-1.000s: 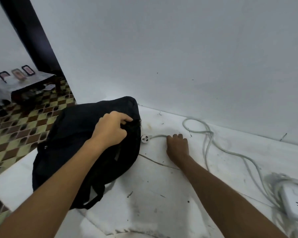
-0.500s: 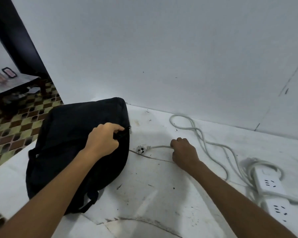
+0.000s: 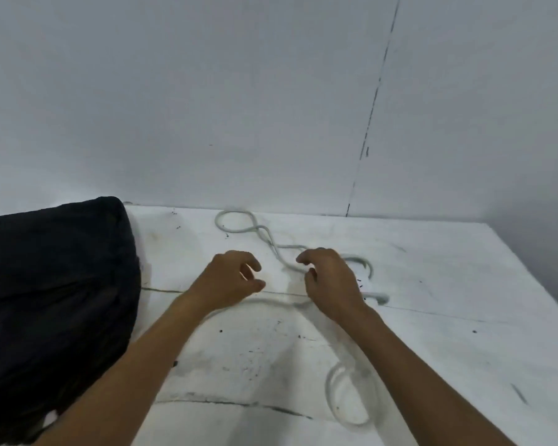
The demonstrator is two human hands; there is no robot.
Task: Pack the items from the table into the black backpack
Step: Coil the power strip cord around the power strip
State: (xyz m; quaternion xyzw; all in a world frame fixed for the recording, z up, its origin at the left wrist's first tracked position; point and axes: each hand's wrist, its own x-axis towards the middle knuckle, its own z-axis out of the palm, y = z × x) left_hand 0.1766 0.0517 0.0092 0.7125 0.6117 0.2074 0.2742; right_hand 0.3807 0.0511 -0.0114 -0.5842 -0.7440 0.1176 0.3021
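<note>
From the head camera, the black backpack lay on the left part of the white bench, its far end near the grey wall. A white cable snaked in loops across the bench to the right of it. The left hand hovered over the bench with loosely curled fingers, holding nothing. The right hand, likewise loosely curled, was over the cable; whether it gripped the cable could not be told.
</note>
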